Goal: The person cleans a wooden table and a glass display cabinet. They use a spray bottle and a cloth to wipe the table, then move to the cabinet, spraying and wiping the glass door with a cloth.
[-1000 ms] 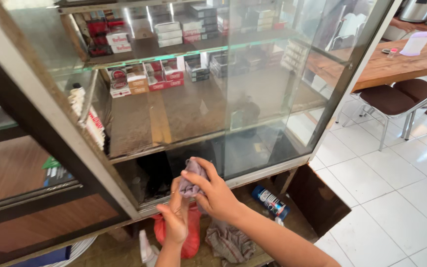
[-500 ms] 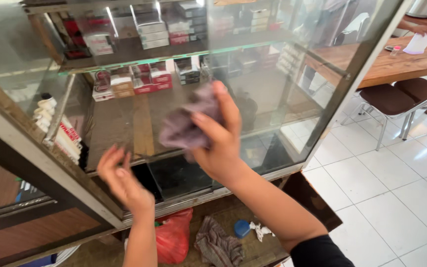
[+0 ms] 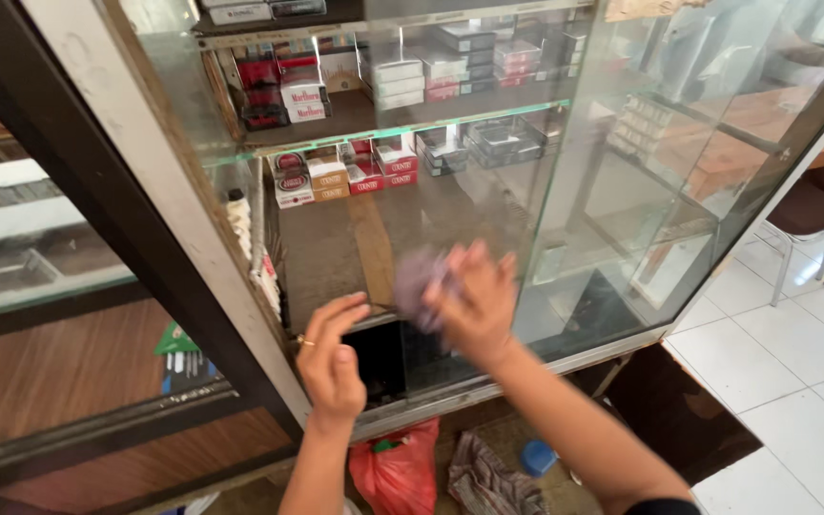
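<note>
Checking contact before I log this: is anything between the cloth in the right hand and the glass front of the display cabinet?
Nothing visible. The right hand holds the purplish cloth up against the cabinet's glass pane, though both are motion-blurred. The left hand hovers open beside it, apart from the cloth, near the cabinet frame.

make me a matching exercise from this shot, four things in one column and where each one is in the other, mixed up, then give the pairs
Things:
1. purple-grey cloth
2. red plastic bag
3. chair with dark seat
4. left hand

Places:
A. on the white tiled floor at the right edge
B. pressed to the cabinet glass under the right hand
C. on the ground below the cabinet, beside a crumpled rag
D. open, fingers near the glass, a ring on one finger

Pairs: 1-B, 2-C, 3-A, 4-D
</note>
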